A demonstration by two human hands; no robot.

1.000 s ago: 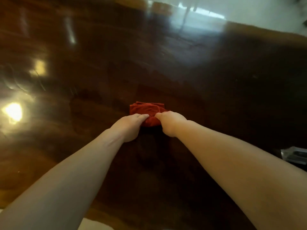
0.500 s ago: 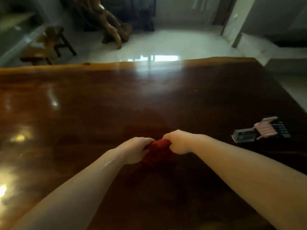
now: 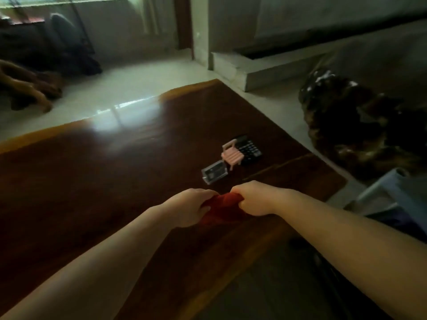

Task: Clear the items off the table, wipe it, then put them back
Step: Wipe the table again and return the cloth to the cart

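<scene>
A bunched red cloth (image 3: pixel 220 210) lies on the dark glossy wooden table (image 3: pixel 104 172). My left hand (image 3: pixel 188 207) grips its left side and my right hand (image 3: pixel 255 198) grips its right side, fingers curled into the fabric. Just beyond the hands, toward the table's right end, stand a small clear acrylic holder (image 3: pixel 214 173), a tiny pink toy chair (image 3: pixel 231 155) and a black calculator (image 3: pixel 249 148), close together.
The table's right edge runs diagonally near the items. Beyond it sit a large dark carved wood piece (image 3: pixel 360 125) and a pale blue object (image 3: pixel 392 192) on the floor. A carved root sculpture (image 3: pixel 27 88) stands on the pale tile floor at the far left.
My view has swung to the right, bringing the holder, toy chair and calculator closer to centre. Both hands have kept hold of the red cloth, now more bunched between them.
</scene>
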